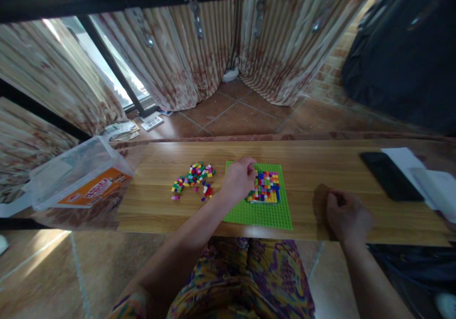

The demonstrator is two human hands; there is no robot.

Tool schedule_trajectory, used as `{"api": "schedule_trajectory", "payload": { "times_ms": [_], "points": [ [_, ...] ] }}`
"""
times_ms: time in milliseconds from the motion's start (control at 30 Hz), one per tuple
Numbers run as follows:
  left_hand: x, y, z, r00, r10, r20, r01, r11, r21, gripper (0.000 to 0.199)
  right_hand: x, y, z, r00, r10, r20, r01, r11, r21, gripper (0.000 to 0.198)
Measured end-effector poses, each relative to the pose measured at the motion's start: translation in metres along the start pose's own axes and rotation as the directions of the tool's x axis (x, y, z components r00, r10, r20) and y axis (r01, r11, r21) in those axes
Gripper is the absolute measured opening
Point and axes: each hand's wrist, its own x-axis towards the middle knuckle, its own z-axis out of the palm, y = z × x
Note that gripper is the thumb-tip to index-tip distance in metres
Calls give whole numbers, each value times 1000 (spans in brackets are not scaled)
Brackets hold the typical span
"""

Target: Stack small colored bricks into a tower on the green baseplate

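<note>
A green studded baseplate [260,219] lies on the wooden table, bearing a dense patch of small multicoloured bricks [268,187]. Over the plate's left part is my left hand [239,180], its fingers pinched together at the upper left edge of that patch. Whatever the fingertips hold, if anything, is hidden or too small to name. My right hand [349,217] rests on the table to the right of the plate, loosely curled, and no object shows in it. A heap of loose small bricks [195,174] is scattered to the left of the plate.
A clear plastic box [83,176] with an orange label stands at the table's left end. On the right lie a black phone-like slab [392,176] and white sheets [409,159]. Curtains [199,57] hang beyond the table [306,162].
</note>
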Motion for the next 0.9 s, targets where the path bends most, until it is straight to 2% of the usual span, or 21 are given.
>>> {"api": "schedule_trajectory", "payload": {
  "times_ms": [233,433,567,667,733,900],
  "points": [
    [3,4,-3,996,-88,12,89,995,-45,26,0,-1,0,1000,14,7,-14,1000,-7,36],
    [11,5,-4,992,-120,49,121,993,-7,19,0,-2,1,999,51,19,-51,998,-26,35],
    [11,1,-1,993,-110,42,112,992,-65,20,0,-1,2,999,43,15,-43,999,-8,34],
    [6,-10,-3,996,-85,21,88,980,-176,23,0,0,3,1000,26,-2,-26,1000,2,34],
    [-2,-22,-10,997,-72,-34,63,971,-232,23,0,-1,2,1000,23,-1,-23,1000,6,34],
    [-37,-66,-47,987,-101,-127,62,959,-278,20,-1,-3,-2,999,39,20,-39,999,-7,36]
  ]
}}
